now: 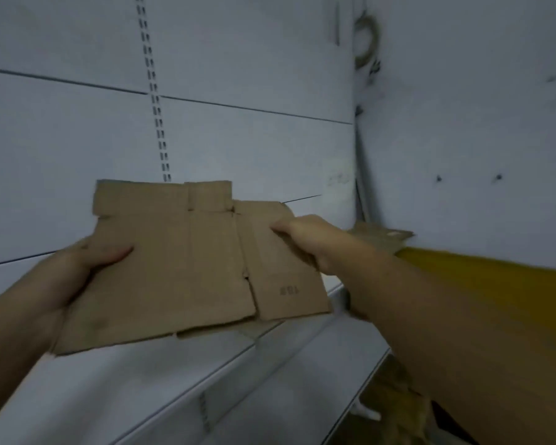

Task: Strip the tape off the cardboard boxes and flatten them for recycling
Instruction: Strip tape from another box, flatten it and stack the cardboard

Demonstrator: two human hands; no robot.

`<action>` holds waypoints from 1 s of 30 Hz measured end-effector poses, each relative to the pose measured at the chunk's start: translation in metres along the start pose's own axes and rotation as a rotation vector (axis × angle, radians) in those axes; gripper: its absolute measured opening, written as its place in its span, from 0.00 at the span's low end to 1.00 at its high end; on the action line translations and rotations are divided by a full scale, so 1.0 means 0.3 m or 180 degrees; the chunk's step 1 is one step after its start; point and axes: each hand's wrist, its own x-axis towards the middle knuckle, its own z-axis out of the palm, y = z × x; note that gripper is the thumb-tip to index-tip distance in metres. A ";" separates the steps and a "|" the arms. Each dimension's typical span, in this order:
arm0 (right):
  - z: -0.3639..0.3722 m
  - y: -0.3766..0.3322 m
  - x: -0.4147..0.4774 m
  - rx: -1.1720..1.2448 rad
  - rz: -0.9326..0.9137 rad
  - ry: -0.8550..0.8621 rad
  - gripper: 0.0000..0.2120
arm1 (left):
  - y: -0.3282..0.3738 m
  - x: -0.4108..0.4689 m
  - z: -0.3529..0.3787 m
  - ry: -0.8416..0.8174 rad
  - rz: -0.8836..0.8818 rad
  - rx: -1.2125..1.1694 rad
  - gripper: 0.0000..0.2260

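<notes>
A flattened brown cardboard box is held up in front of me, its flaps spread out flat above a white shelf. My left hand grips its left edge, thumb across the front face. My right hand grips the upper right part, fingers curled over the cardboard. A small printed mark shows on the lower right flap. I see no tape on the side facing me.
A white metal shelf runs below the box, backed by white wall panels with a slotted upright. More cardboard lies at the right on a yellow surface. Brown cardboard sits below the shelf's right end.
</notes>
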 end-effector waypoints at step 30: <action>-1.501 0.670 0.686 -0.1440 0.0477 0.1001 0.21 | -0.752 1.129 1.690 -0.0386 -0.1405 -0.0703 0.22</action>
